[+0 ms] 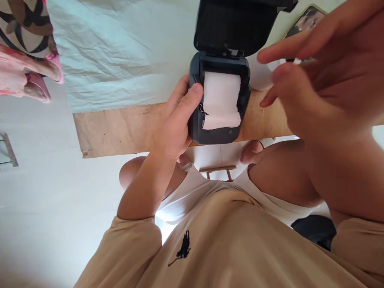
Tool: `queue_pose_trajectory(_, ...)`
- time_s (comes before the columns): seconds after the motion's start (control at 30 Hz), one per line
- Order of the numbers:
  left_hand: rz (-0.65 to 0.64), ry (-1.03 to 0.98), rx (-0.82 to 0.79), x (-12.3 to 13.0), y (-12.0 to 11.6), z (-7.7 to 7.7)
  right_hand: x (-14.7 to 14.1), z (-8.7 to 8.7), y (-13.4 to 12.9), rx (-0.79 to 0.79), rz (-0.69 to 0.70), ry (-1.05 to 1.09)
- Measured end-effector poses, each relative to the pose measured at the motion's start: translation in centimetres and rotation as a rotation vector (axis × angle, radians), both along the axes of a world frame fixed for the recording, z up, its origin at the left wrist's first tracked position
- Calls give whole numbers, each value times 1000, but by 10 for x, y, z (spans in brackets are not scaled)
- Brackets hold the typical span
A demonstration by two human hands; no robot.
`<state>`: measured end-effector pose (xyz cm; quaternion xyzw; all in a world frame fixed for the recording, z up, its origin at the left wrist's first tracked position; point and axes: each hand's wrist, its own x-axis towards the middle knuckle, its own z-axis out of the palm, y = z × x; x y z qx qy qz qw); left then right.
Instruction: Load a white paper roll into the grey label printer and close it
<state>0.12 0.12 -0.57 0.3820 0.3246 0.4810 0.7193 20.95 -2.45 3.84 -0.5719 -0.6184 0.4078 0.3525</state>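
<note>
head view: the left hand [177, 120] has its fingers clamped on the printer [218, 137], over the table [120, 130]'s near edge; the lid [234, 28] is raised, paper [222, 100] inside. right of it, the right hand [333, 80] hangs with fingers apart, near a phone [310, 18].

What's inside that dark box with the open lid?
White paper with ragged edges lies in the dark box. What lies beneath the paper is covered, so I can't tell.
</note>
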Motion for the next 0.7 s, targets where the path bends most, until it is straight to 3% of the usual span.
queue_pose_trajectory(0.23,-16,65,39,3,2,0,-26,20,8,-56,36,-228)
queue_pose_trajectory(0.3,-15,103,54,3,1,-1,-36,28,14,-49,57,-465)
queue_pose_trajectory(0.37,10,125,57,3,0,0,-45,33,18,-46,88,-837)
queue_pose_trajectory(0.43,38,126,44,2,-1,3,-50,34,21,-62,127,-1038)
queue_pose_trajectory(0.6,-88,223,-64,-7,3,12,-57,30,25,-81,112,-905)
queue_pose_trajectory(0.7,-52,171,-118,-8,5,14,-50,34,23,7,121,-783)
